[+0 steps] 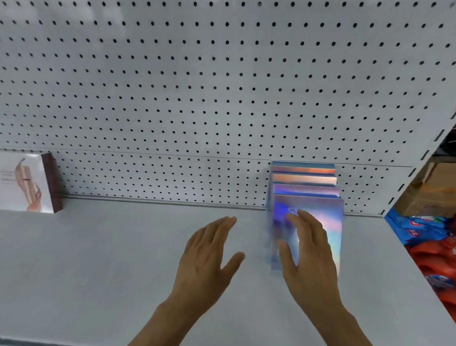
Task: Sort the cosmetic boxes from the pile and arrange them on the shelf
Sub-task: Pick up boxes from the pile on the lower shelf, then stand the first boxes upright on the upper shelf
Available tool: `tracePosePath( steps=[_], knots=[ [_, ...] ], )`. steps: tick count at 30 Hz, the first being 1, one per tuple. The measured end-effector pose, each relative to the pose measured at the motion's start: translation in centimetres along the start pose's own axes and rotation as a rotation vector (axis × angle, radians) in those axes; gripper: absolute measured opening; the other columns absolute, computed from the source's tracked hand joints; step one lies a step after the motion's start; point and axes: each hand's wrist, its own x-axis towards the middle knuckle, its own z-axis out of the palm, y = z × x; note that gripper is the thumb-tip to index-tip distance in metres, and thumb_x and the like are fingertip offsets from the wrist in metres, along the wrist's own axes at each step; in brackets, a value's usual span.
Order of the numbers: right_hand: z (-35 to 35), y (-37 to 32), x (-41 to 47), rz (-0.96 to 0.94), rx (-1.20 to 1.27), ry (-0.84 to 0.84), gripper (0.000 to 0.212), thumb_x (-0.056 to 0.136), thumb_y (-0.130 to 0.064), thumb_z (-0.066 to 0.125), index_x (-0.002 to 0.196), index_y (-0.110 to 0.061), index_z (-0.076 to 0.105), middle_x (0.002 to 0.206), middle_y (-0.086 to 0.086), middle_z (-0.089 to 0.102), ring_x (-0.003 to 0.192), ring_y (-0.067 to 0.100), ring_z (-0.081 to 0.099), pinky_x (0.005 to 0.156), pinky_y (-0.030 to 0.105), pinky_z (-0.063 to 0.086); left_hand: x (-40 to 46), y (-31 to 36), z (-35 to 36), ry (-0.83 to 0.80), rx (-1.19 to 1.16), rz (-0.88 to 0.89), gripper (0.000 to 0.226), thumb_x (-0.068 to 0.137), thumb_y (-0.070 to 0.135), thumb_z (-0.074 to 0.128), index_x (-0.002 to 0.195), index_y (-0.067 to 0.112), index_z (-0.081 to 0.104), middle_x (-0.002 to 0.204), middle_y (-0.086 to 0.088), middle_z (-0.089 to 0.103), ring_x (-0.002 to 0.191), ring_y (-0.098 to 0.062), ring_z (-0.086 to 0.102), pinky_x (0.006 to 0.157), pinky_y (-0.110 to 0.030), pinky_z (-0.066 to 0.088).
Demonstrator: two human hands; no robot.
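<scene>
A row of several shiny holographic cosmetic boxes [305, 189] stands upright on the white shelf [107, 259], running back to the pegboard. My right hand [307, 259] lies flat with straight fingers against the face of the front holographic box [333, 226]. My left hand [207, 258] hovers open above the shelf just left of that row and holds nothing. A white cosmetic box with a dark red side [26, 183] stands alone at the far left of the shelf.
A white pegboard [200, 90] forms the back wall. To the right, past the shelf's slotted upright [425, 157], lie orange and blue packaged goods [437, 257] and a cardboard box [441, 187].
</scene>
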Motion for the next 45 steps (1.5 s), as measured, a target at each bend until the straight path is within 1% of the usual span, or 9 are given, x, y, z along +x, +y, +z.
tracePosePath(
  steps=[7,10,14,19,25,29,34,39,45],
  knots=[
    [5.6,-12.8,-3.1,-0.19,0.149,-0.148,0.033,0.093,-0.033,0.045,0.122,-0.022,0.053,0.121,-0.008,0.055,0.11,0.013,0.053,0.088,0.031,0.046,-7.1,-7.2,-9.4,0.143,-0.004,-0.166,0.054,0.087,0.049,0.055,0.135,0.024,0.051,0.125,0.005,0.064,0.107,-0.015,0.065,0.087,-0.037,0.056],
    [8.6,-18.4,-5.1,-0.253,0.167,-0.246,0.03,0.094,-0.031,0.048,0.123,-0.024,0.052,0.121,-0.009,0.055,0.109,0.01,0.052,0.089,0.027,0.042,-10.8,-11.3,-13.5,0.183,0.041,-0.243,0.053,0.086,0.05,0.054,0.132,0.024,0.055,0.125,0.005,0.065,0.108,-0.014,0.064,0.088,-0.033,0.054],
    [12.9,-25.6,-7.7,-0.314,0.186,-0.376,0.036,0.093,-0.024,0.056,0.129,-0.022,0.05,0.126,-0.005,0.053,0.112,0.014,0.053,0.091,0.031,0.047,-16.0,-16.8,-18.8,0.222,0.064,-0.34,0.051,0.086,0.049,0.053,0.13,0.023,0.057,0.124,0.003,0.064,0.109,-0.016,0.064,0.09,-0.034,0.054],
    [19.4,-35.6,-11.0,-0.423,0.194,-0.538,0.035,0.096,-0.028,0.053,0.13,-0.023,0.048,0.129,-0.007,0.052,0.114,0.011,0.052,0.085,0.024,0.04,-22.7,-25.3,-25.2,0.257,0.12,-0.48,0.045,0.09,0.046,0.057,0.132,0.028,0.054,0.124,0.009,0.062,0.106,-0.012,0.062,0.085,-0.023,0.047],
    [26.4,-45.9,-12.9,-0.512,0.199,-0.65,0.033,0.097,-0.033,0.049,0.129,-0.025,0.049,0.129,-0.009,0.054,0.113,0.011,0.055,0.082,0.024,0.041,-28.5,-33.7,-32.4,0.267,0.159,-0.595,0.043,0.092,0.044,0.058,0.131,0.028,0.053,0.122,0.011,0.063,0.102,-0.008,0.06,0.082,-0.022,0.044],
    [30.1,-51.6,-12.7,-0.58,0.203,-0.674,0.034,0.097,-0.036,0.047,0.13,-0.026,0.048,0.128,-0.009,0.055,0.111,0.012,0.056,0.084,0.026,0.042,-30.1,-38.1,-35.8,0.288,0.169,-0.623,0.046,0.091,0.048,0.056,0.133,0.03,0.051,0.122,0.012,0.063,0.108,-0.008,0.059,0.088,-0.03,0.05],
    [34.7,-57.0,-11.7,-0.645,0.217,-0.667,0.04,0.097,-0.044,0.043,0.133,-0.027,0.043,0.128,-0.008,0.055,0.11,0.01,0.055,0.082,0.023,0.039,-30.7,-42.9,-38.9,0.376,0.152,-0.687,0.061,0.083,0.062,0.041,0.133,0.03,0.05,0.126,0.011,0.061,0.109,-0.008,0.058,0.083,-0.022,0.043],
    [40.8,-62.5,-10.4,-0.62,0.288,-0.708,0.039,0.096,-0.041,0.047,0.132,-0.026,0.045,0.128,-0.008,0.056,0.109,0.008,0.056,0.083,0.02,0.04,-29.7,-49.5,-42.3,0.425,0.156,-0.734,0.048,0.089,0.05,0.054,0.132,0.031,0.051,0.127,0.012,0.061,0.111,-0.007,0.058,0.091,-0.03,0.051],
    [48.4,-68.6,-7.7,-0.48,0.379,-0.779,0.035,0.096,-0.039,0.049,0.129,-0.028,0.048,0.127,-0.01,0.056,0.109,0.006,0.055,0.083,0.02,0.041,-27.6,-57.9,-46.6,0.452,0.106,-0.77,0.043,0.089,0.043,0.061,0.13,0.031,0.053,0.121,0.013,0.063,0.105,0.0,0.057,0.088,-0.024,0.05]
  ],
)
